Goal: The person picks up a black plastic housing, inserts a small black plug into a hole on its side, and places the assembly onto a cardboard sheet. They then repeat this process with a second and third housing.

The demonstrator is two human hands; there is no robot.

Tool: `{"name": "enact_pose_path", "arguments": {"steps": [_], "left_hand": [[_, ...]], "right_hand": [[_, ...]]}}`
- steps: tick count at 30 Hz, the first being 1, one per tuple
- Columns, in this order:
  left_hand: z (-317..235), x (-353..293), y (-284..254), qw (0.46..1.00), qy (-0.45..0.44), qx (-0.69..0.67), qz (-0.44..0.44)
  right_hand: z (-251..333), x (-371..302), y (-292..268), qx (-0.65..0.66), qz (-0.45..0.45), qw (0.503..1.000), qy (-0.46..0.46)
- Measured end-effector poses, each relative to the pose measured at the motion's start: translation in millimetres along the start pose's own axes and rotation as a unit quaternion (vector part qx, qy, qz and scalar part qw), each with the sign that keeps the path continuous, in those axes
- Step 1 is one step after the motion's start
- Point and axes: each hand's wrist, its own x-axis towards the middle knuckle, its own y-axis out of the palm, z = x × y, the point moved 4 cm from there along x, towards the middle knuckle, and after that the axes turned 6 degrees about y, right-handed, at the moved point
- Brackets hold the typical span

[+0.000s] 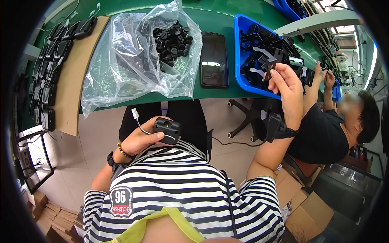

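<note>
Left hand: ours grasps 1 black corded device above our lap
Right hand: ours pinches 1 small dark part at the blue bin
Green table: our clear bag of black discs, beside 1 phone

Left hand holds black boxy device, near; right hand pinches small dark piece by blue bin, far right. Left of bin: dark phone, then clear bag, on green table.
</note>
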Motion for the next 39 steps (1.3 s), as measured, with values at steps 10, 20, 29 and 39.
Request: {"name": "enact_pose_path", "arguments": {"steps": [10,20,29,39], "left_hand": [[-16.0,5.9,-1.8,0.998,-0.023,0.002,-0.055],[-11.8,-3.8,-12.8,0.989,-0.003,0.106,-0.103],[-10.7,-1.8,-16.4,0.988,0.035,0.102,-0.111],[-11.6,-2.7,-18.8,0.99,0.042,0.069,-0.117]], "right_hand": [[39.3,-76.2,103.2,-0.185,0.179,0.926,-0.274],[11.6,-94.4,185.1,-0.268,0.296,0.806,-0.436],[0.4,-106.1,215.0,-0.342,0.289,0.746,-0.493],[18.3,-100.4,216.8,-0.229,0.338,0.787,-0.462]]}}
